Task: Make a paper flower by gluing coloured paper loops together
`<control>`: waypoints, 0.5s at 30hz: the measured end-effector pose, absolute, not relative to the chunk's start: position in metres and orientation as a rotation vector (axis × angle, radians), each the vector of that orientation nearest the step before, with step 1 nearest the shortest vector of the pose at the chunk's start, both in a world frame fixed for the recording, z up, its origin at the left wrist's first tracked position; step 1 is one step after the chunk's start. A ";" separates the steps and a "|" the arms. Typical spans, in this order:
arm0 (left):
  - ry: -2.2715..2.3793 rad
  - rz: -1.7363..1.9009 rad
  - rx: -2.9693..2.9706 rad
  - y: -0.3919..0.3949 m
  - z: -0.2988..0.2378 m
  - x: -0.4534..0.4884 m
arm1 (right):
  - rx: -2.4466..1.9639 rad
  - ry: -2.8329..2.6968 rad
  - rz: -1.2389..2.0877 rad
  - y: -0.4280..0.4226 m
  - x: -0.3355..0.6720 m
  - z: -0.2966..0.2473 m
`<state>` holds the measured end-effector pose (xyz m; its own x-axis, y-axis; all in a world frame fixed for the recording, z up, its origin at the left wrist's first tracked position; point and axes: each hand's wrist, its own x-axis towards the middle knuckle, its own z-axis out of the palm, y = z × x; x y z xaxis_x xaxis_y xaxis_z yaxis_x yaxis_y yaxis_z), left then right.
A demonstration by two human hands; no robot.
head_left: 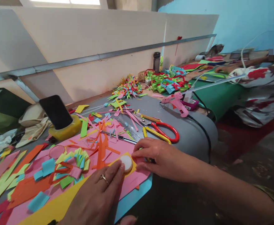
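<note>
My left hand (pixel 97 190), with a ring on one finger, lies with its fingers stretched out. Its fingertips press a white round disc (pixel 127 163) against a strip of yellow paper (pixel 130 174). Just right of the disc, my right hand (pixel 148 156) is closed in a pinch at the paper's edge. A small dark bit shows under its fingers, too hidden to name. Beneath lie sheets of pink paper (pixel 137 184) and blue paper (pixel 137 198). Scissors with red handles (pixel 167 131) and a yellow-handled tool (pixel 159 135) lie beyond my right hand.
Cut paper strips (pixel 101 147) and curled paper pieces (pixel 73 168) cover the left. A phone (pixel 56 112) leans on a tape roll (pixel 66 129). A pink glue gun (pixel 178 103) with a cord rests behind the scissors. At right, another person's patterned sleeve (pixel 258 75) reaches over the table.
</note>
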<state>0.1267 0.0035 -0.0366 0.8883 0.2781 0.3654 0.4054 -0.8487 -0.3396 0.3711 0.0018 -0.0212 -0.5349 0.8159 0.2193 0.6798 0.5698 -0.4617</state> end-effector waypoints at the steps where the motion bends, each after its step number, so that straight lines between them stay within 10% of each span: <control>1: -0.506 -0.417 -2.640 0.003 -0.036 0.128 | -1.206 -2.399 0.451 0.002 0.371 -0.021; 15: -0.489 -0.442 -2.667 0.007 -0.039 0.123 | -1.202 -2.421 0.500 0.004 0.371 -0.023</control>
